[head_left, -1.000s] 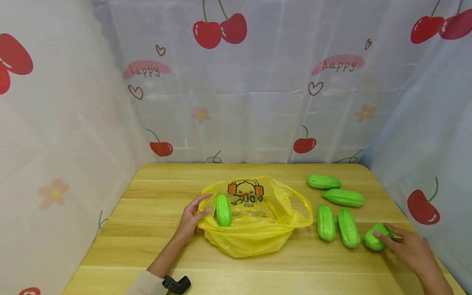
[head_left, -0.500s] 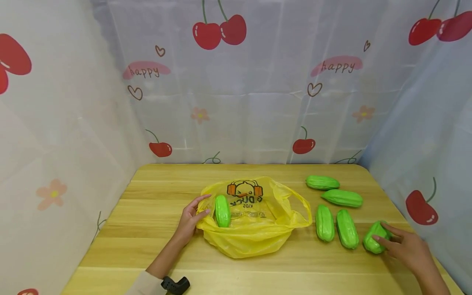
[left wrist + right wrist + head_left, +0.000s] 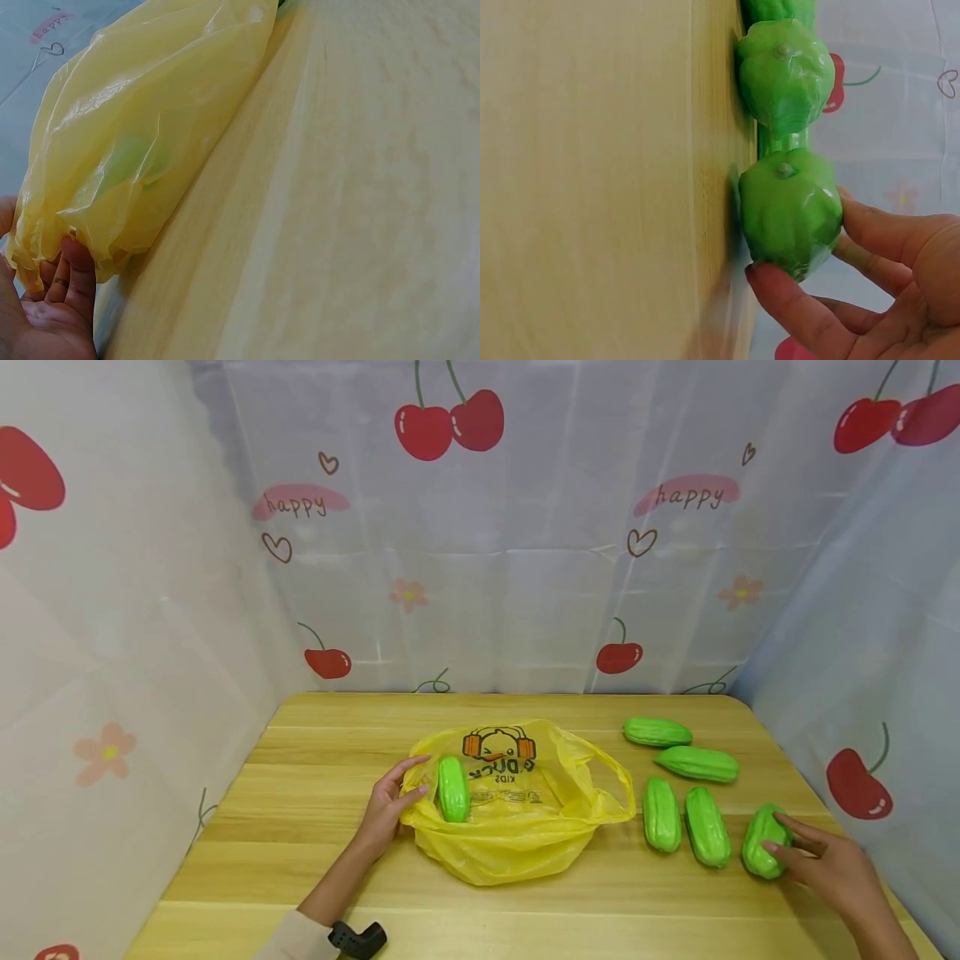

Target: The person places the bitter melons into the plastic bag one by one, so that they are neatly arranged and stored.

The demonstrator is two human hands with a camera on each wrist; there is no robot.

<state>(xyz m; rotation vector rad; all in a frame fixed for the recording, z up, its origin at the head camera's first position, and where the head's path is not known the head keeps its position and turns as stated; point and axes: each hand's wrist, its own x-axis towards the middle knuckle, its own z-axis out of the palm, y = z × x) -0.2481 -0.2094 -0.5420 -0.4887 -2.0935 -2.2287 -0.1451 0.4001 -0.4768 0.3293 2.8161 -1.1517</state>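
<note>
My left hand (image 3: pixel 392 802) pinches the left rim of a yellow plastic bag (image 3: pixel 495 856), which lies open on the table with a printed duck on its inner wall. In the left wrist view the fingertips (image 3: pixel 73 251) press into the bag's edge. Inside the bag, close to that hand, sits one green ridged gourd (image 3: pixel 453 789). At the far right my right hand (image 3: pixel 832 864) holds another green ridged gourd (image 3: pixel 765 843) between thumb and fingers; its stem end (image 3: pixel 784 171) shows in the right wrist view, close to the tabletop.
Two gourds stand lengthwise left of the held one, the nearer gourd (image 3: pixel 707 827) and its neighbour (image 3: pixel 662 814). Behind them lie two crosswise, a pointed gourd (image 3: pixel 699 763) and a rear gourd (image 3: pixel 657 732). A cherry-print curtain (image 3: pixel 510 610) surrounds the wooden table (image 3: pixel 555 914).
The gourd in my right hand has turned from a slant to lie lengthwise, roughly in line with the two gourds to its left. My left hand stays at the bag's rim.
</note>
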